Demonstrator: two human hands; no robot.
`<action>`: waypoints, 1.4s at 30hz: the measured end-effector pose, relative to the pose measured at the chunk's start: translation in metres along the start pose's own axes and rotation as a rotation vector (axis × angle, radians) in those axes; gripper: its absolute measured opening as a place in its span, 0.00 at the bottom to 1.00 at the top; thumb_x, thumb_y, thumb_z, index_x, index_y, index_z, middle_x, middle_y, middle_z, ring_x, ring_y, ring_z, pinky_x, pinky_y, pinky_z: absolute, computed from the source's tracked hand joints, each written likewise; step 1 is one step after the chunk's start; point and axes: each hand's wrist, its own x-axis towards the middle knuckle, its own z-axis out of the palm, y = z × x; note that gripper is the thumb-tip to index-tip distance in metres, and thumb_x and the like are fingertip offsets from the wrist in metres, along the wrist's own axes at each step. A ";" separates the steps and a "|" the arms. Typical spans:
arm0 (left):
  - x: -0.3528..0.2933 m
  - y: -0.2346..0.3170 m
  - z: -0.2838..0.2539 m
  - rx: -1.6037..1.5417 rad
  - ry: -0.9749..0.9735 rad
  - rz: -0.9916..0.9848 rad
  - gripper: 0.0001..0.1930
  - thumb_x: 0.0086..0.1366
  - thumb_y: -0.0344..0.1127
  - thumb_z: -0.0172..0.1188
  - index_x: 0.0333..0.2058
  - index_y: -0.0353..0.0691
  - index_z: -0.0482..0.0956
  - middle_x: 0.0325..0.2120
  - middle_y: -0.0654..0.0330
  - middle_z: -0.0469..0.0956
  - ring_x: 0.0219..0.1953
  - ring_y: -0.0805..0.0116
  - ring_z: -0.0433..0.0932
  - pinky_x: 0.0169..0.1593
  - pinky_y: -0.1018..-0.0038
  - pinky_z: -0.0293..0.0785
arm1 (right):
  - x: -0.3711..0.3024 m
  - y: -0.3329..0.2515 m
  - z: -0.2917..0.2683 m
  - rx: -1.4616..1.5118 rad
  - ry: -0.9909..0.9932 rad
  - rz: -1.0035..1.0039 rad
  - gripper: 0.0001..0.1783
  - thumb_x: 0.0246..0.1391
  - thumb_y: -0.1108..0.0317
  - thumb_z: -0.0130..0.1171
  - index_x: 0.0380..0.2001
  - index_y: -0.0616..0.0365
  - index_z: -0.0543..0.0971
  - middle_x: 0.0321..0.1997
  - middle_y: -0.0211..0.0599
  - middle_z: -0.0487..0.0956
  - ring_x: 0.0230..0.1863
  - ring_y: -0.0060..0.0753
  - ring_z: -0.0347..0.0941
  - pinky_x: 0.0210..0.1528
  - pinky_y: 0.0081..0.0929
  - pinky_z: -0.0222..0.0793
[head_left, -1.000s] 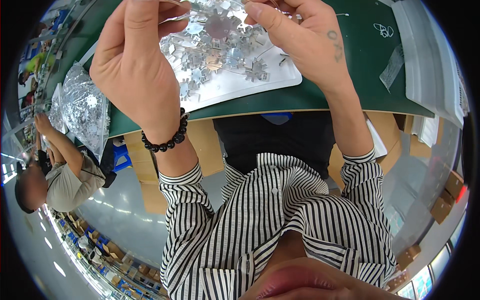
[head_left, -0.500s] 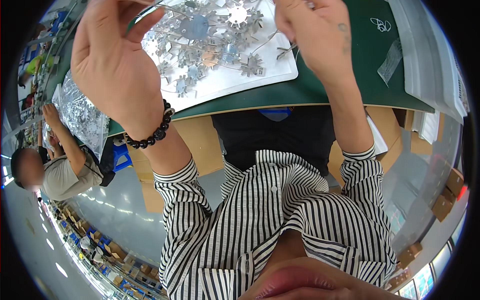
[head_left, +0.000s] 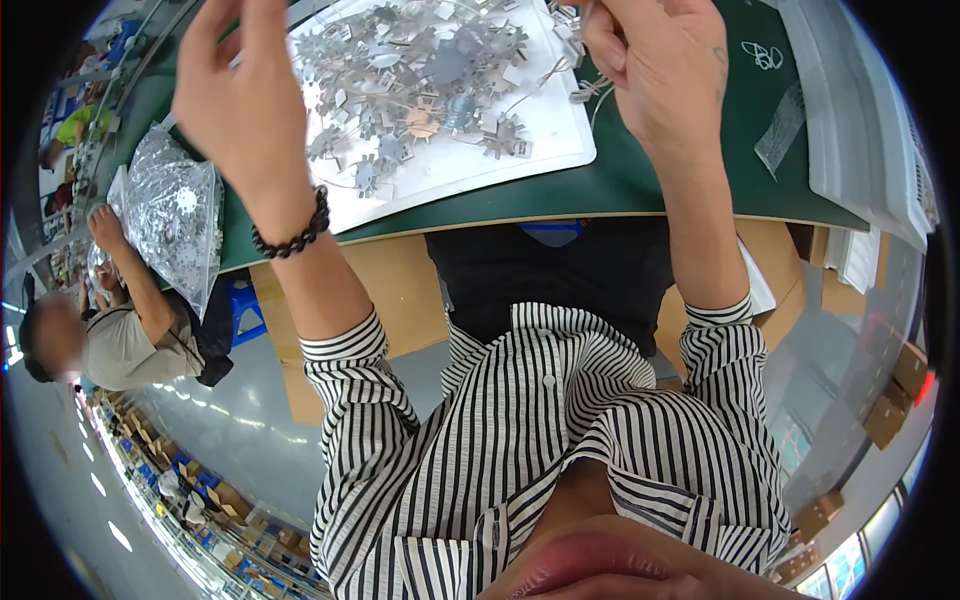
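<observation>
My left hand (head_left: 245, 110), with a black beaded bracelet (head_left: 292, 232) at the wrist, is raised over the left side of a white tray (head_left: 575, 147). Its fingers reach up together past the upper edge, so the tips and whatever they pinch are hidden. Above the tray's right edge, my right hand (head_left: 668, 85) is closed with curled fingers, seemingly on a thin pale wire (head_left: 603, 98) that hangs beside it. Small metal pieces with wires lie just left of its fingers. A heap of silvery, star-shaped metal plates with wires (head_left: 455, 65) covers the tray, one of them copper-coloured (head_left: 421, 118).
The tray rests on a green-topped table (head_left: 735, 185). A clear plastic bag of similar parts (head_left: 178, 215) lies at the left, near a seated co-worker (head_left: 145, 340). At the right are a loose white band (head_left: 762, 55), a clear plastic strip (head_left: 780, 128) and white foam sheets (head_left: 860, 120).
My left hand has moved up and turned, its fingertips leaving the view. My right hand has shifted slightly right and turned, its curled fingers now showing. The tray stays put.
</observation>
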 end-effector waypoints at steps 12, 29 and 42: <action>-0.064 -0.136 -0.137 0.685 -0.064 -0.243 0.26 0.58 0.47 0.69 0.47 0.29 0.81 0.42 0.52 0.82 0.41 0.62 0.79 0.46 0.71 0.75 | -0.009 -0.019 0.057 -0.426 0.329 -0.082 0.06 0.64 0.72 0.57 0.41 0.62 0.77 0.23 0.31 0.74 0.12 0.11 0.53 0.12 0.09 0.46; -0.068 -0.100 -0.088 0.069 0.110 -0.322 0.18 0.65 0.38 0.66 0.48 0.30 0.81 0.40 0.55 0.82 0.34 0.67 0.80 0.38 0.78 0.76 | -0.010 -0.012 0.084 -0.900 0.250 -0.410 0.06 0.64 0.72 0.57 0.41 0.62 0.77 0.16 0.24 0.68 0.11 0.11 0.50 0.11 0.10 0.43; -0.066 0.002 -0.020 -1.078 -0.229 -0.514 0.17 0.72 0.31 0.52 0.52 0.23 0.75 0.39 0.50 0.81 0.33 0.69 0.81 0.36 0.82 0.78 | -0.025 -0.011 0.115 -1.175 -0.222 -0.294 0.05 0.47 0.80 0.65 0.29 0.61 0.83 0.22 0.22 0.77 0.18 0.12 0.55 0.20 0.12 0.49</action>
